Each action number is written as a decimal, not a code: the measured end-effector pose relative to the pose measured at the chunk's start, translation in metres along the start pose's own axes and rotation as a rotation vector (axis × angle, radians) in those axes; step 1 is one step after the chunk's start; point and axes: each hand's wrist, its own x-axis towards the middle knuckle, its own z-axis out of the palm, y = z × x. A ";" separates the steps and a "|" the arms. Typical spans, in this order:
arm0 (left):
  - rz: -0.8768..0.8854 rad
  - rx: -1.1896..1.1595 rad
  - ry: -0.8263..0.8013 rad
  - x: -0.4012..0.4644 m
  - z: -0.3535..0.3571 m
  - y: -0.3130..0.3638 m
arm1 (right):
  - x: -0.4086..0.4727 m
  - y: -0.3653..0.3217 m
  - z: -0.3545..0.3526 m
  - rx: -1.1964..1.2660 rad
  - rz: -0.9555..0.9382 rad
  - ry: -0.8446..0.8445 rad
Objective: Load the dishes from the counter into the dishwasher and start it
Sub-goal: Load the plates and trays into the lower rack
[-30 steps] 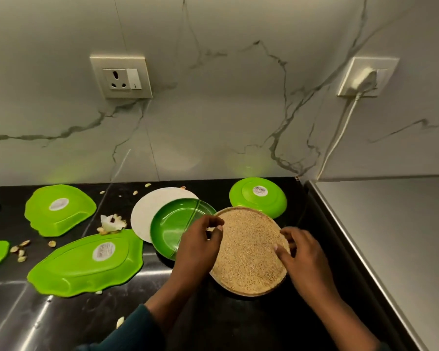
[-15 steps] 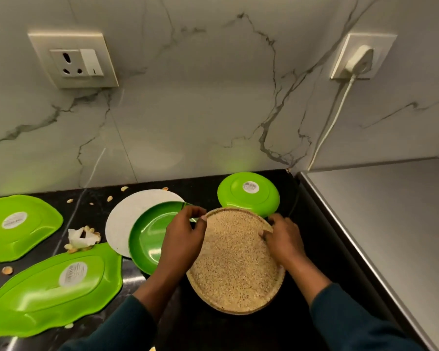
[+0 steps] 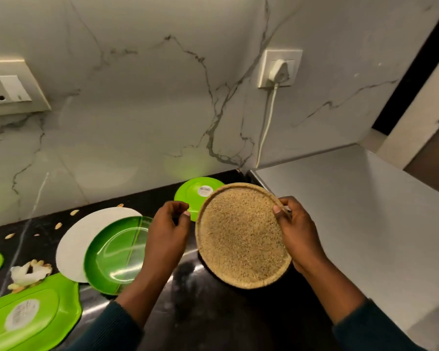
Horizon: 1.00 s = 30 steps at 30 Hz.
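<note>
Head view shows the right hand [image 3: 298, 234] gripping the right rim of the speckled tan plate [image 3: 241, 236], thumb on its upper face, the plate tilted and raised off the black counter [image 3: 200, 312]. The left hand [image 3: 166, 239] hangs just left of the plate's rim, apart from it, fingers loosely curled round nothing. Behind the plate lies a small overturned green plate [image 3: 193, 196]; left of the free hand sits a dark green plate [image 3: 112, 254] overlapping a white plate [image 3: 79, 239].

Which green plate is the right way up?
The dark green plate, resting on the white plate. It shows its shiny hollow; the lighter green ones, like the round one, lie face down, stickers showing.
</note>
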 end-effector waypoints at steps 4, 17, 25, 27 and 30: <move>0.031 0.031 -0.066 -0.004 0.022 0.022 | 0.009 0.013 -0.050 0.052 0.058 0.179; 0.095 0.011 -0.307 -0.066 0.140 0.092 | -0.028 0.057 -0.208 0.054 0.092 0.233; 0.125 0.031 -0.540 -0.152 0.222 0.143 | -0.080 0.087 -0.324 0.059 0.120 0.409; 0.161 0.050 -0.625 -0.177 0.242 0.150 | -0.096 0.096 -0.349 0.070 0.144 0.463; 0.207 0.059 -0.746 -0.219 0.281 0.157 | -0.128 0.116 -0.393 0.036 0.172 0.559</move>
